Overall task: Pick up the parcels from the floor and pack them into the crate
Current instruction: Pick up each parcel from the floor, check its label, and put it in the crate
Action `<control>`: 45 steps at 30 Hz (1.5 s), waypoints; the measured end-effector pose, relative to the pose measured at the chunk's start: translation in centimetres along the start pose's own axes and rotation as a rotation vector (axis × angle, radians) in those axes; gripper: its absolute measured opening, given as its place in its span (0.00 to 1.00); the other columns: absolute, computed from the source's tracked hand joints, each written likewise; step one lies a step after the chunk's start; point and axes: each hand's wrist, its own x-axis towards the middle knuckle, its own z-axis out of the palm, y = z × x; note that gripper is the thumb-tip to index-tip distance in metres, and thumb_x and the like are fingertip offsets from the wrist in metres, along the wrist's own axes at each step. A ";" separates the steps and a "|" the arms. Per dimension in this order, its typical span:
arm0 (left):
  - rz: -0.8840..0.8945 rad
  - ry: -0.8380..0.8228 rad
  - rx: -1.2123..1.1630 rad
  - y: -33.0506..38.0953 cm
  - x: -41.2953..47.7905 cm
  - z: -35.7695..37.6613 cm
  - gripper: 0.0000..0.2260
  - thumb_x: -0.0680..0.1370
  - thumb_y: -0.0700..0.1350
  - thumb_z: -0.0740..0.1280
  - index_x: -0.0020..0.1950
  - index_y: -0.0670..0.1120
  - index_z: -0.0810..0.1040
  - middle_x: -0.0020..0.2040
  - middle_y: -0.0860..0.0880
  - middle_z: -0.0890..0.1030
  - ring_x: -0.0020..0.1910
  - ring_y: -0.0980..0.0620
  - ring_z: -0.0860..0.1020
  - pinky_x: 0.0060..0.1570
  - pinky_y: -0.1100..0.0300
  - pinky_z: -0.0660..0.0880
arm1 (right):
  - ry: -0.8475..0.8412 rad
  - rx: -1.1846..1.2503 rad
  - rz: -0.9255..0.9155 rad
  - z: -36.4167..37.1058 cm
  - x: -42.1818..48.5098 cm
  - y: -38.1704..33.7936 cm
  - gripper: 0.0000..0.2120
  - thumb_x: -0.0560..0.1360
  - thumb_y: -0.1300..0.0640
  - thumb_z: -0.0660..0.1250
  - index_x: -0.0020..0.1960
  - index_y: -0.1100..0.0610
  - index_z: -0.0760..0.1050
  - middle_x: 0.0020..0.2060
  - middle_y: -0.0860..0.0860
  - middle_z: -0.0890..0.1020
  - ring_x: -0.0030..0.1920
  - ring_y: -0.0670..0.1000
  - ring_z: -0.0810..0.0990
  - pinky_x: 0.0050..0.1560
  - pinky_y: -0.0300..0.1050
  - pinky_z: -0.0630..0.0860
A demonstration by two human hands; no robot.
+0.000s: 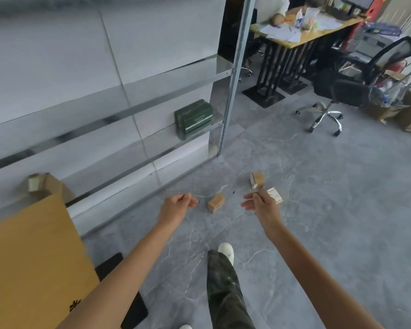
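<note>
Trouser leg (223, 293), white shoe (226, 251): in front of metal rack (226, 110).
Cardboard crate (33, 257): at rack's left end, on floor.
L hand (178, 206): fingers loosely curled, empty, before rack base.
R hand (261, 206): fingers relaxed, part-spread, empty, right of rack.
Parcels, 3 pcs, on floor off rack's right post: 1st parcel (216, 203), 2nd parcel (257, 179), 3rd parcel (276, 194) partly behind R hand; contact can't tell.

Three small brown cardboard parcels lie apart from one another on the grey marbled floor (318, 210): the left parcel (216, 203) plain-sided and skewed, the far parcel (257, 180) upright with a white label on one side face, the right parcel (276, 195) flat, white printed label uppermost.
</note>
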 end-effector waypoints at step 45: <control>-0.665 -0.002 -0.408 -33.4 53.3 27.6 0.26 0.73 0.42 0.72 0.62 0.51 0.59 0.62 0.48 0.69 0.55 0.50 0.74 0.44 0.51 0.78 | -0.162 -0.260 0.384 20.3 55.6 38.2 0.17 0.72 0.50 0.69 0.55 0.52 0.66 0.55 0.57 0.77 0.50 0.54 0.80 0.47 0.53 0.80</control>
